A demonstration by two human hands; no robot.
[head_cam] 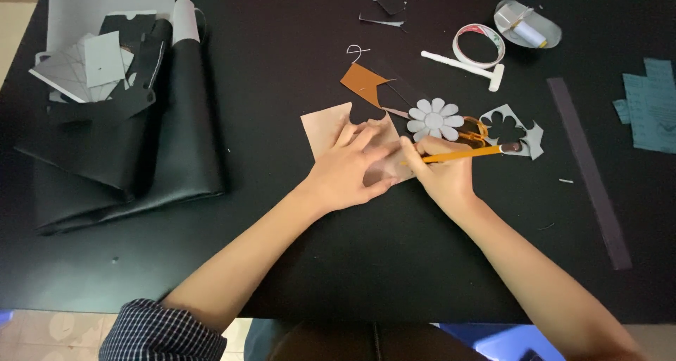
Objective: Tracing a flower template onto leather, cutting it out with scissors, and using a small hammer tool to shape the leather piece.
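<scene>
the left hand (350, 169) lies flat on a light tan piece of leather (325, 130) on the black table (296, 262). its fingers are spread a little and press the piece down. they hold nothing.

the right hand (442, 172) is just beside the left hand and touches it. its fingers are curled tight around a yellow pencil (461, 154). the dark end of the pencil points out to the right. the tip is hidden between the two hands, so you cannot tell where it meets the tan piece.

just above the right hand lies a grey flower shape cut from card (435, 121). beside it are scissors with orange handles (476, 130), partly under the flower. next to them is a grey card with a flower-shaped hole (508, 128). above the tan piece is a brown leather scrap (362, 81).

farther up the table are a roll of white tape (479, 45), a white plastic tool with a flat end (465, 66) and a small clear dish (528, 24). a long dark strip (590, 171) lies on the right, near some blue-green paper pieces (651, 104).

far on the left is a big folded sheet of black leather (120, 157) with grey paper patterns (81, 65) on top. a checked sleeve (162, 331) shows on the left arm.
</scene>
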